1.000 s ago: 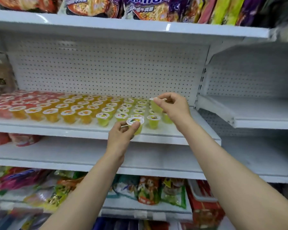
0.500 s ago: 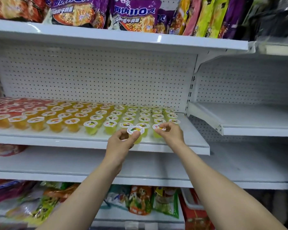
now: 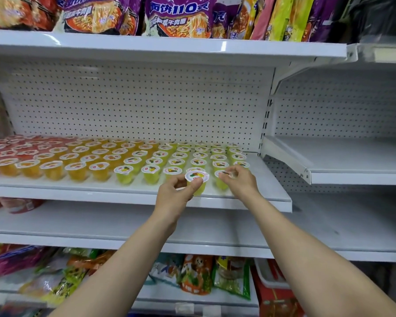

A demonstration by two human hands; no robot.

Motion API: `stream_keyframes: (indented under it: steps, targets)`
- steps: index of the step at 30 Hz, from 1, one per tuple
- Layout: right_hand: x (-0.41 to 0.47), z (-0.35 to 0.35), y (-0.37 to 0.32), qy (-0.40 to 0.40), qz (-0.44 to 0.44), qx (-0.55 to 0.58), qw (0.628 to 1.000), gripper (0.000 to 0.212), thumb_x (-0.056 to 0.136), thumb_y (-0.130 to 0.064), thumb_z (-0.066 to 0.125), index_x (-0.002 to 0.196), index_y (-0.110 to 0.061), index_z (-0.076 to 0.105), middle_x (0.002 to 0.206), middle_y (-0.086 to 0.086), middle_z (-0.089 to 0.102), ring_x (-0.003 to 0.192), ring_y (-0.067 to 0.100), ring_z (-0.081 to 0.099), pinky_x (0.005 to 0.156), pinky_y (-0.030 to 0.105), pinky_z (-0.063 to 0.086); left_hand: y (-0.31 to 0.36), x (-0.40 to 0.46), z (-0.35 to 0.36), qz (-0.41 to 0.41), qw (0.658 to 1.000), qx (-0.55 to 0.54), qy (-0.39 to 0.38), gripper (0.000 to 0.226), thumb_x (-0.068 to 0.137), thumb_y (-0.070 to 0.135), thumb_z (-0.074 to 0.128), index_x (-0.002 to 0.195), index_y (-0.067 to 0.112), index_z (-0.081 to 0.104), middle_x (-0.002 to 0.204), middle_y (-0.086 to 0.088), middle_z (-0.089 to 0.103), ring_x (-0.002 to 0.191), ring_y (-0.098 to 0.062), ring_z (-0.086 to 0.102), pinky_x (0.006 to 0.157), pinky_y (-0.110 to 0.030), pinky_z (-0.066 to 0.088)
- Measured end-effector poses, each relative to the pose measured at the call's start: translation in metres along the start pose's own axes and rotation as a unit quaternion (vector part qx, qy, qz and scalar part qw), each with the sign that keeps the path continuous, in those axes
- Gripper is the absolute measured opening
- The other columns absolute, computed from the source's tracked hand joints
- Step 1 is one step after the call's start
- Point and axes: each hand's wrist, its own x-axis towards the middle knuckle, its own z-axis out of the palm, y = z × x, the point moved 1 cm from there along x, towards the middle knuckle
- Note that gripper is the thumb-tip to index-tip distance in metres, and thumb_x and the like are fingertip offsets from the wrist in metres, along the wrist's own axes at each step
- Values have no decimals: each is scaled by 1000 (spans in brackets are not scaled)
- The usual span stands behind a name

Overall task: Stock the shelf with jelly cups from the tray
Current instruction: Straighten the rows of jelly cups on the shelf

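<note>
Rows of jelly cups [image 3: 133,160] cover the white shelf [image 3: 133,191], red at the left, orange in the middle, green at the right. My left hand [image 3: 174,195] pinches a green jelly cup [image 3: 197,179] by its rim, just above the shelf's front edge. My right hand [image 3: 240,179] holds the lid edge of another green jelly cup [image 3: 221,179], which stands on the shelf at the front of the rightmost rows. The tray is out of view.
Bare shelf surface [image 3: 268,179] lies to the right of the cups. Noodle packs [image 3: 178,17] fill the shelf above. A lower shelf [image 3: 101,223] and a side shelf [image 3: 352,156] are white. Snack bags [image 3: 197,273] sit at the bottom.
My right hand has come down from the back rows and set its green cup at the front of the shelf. My left hand has kept its cup near the front edge.
</note>
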Motion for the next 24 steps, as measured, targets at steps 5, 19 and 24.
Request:
stream_keyframes:
  steps: [5, 19, 24]
  targets:
    - [-15, -26, -30, -127, -34, 209, 969, 26, 87, -34, 75, 108, -20, 72, 114, -2, 72, 109, 15, 66, 92, 30, 53, 3, 5, 23, -32, 997, -65, -21, 49, 78, 37, 80, 114, 10, 62, 103, -11, 70, 80, -19, 66, 87, -38, 58]
    - [-5, -68, -17, -40, -76, 167, 982, 17, 75, -27, 86, 77, -23, 70, 84, -6, 72, 86, 14, 67, 75, 39, 58, 8, 22, 62, 100, 958, 241, -117, 47, 101, 48, 42, 137, 21, 53, 140, 1, 56, 131, -17, 49, 102, -25, 36]
    - [13, -62, 16, 52, -64, 59, 995, 28, 67, -49, 87, 79, -30, 69, 83, -12, 70, 78, 13, 64, 76, 33, 55, -22, 37, 65, 169, 792, 549, -207, 57, 104, 48, 27, 157, 28, 16, 165, 4, 7, 152, -15, -4, 122, -45, 2]
